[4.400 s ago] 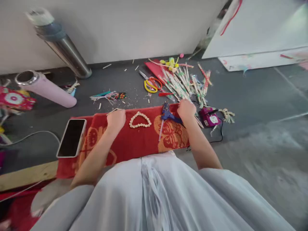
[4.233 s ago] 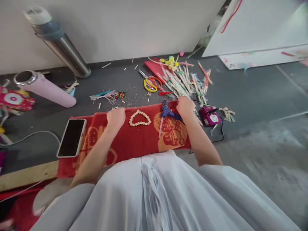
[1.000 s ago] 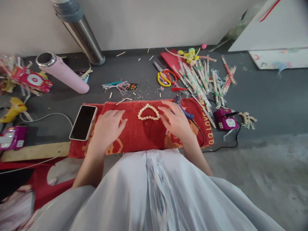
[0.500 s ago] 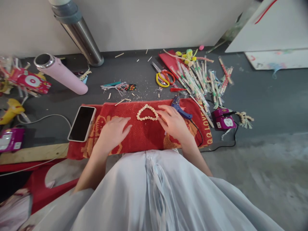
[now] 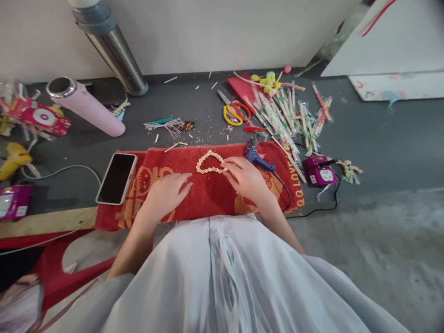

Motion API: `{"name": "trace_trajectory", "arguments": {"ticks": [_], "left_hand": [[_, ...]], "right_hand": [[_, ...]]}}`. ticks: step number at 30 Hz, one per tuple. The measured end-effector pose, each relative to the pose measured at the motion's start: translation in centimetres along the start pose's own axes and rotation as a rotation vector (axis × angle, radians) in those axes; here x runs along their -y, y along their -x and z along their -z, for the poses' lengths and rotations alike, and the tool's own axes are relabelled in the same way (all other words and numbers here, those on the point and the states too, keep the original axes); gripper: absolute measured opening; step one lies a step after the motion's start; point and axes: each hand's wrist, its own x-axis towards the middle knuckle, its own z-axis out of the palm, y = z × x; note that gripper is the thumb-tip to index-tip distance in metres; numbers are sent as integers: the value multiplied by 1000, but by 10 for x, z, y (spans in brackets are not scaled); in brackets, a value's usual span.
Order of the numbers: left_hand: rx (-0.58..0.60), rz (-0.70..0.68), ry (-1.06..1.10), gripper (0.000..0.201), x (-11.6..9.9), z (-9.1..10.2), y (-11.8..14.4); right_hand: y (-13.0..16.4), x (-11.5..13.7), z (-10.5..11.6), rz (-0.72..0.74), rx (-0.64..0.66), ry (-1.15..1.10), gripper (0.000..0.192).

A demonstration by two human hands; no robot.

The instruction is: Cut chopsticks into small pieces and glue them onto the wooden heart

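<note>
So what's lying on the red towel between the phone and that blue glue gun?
In the head view, between the phone and the glue gun lie the left hand, the heart-shaped ring of small pieces and the right hand, all on the red towel.

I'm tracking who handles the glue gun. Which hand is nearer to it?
The right hand; it lies just beside and below the glue gun. The left hand rests farther off, across the heart.
</note>
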Motion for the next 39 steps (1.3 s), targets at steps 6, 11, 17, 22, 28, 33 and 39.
{"name": "trace_trajectory", "arguments": {"ticks": [6, 11, 17, 22, 28, 33, 39], "left_hand": [[13, 24, 1, 42, -1, -1, -1], [36, 30, 8, 42, 0, -3, -1], [62, 41, 11, 43, 1, -4, -2], [75, 42, 8, 44, 2, -5, -2], [44, 83, 5, 44, 7, -4, -1], [-45, 260, -58, 42, 25, 11, 4], [-312, 732, -155, 44, 102, 51, 16]], "right_hand": [[0, 0, 1, 1, 22, 6, 26], [1, -1, 1, -26, 57, 27, 25], [2, -2, 2, -65, 72, 49, 26], [4, -3, 2, -92, 107, 80, 24], [4, -3, 2, -124, 132, 84, 28], [5, -4, 0, -126, 131, 45, 24], [8, -7, -3, -101, 82, 33, 26]]}}
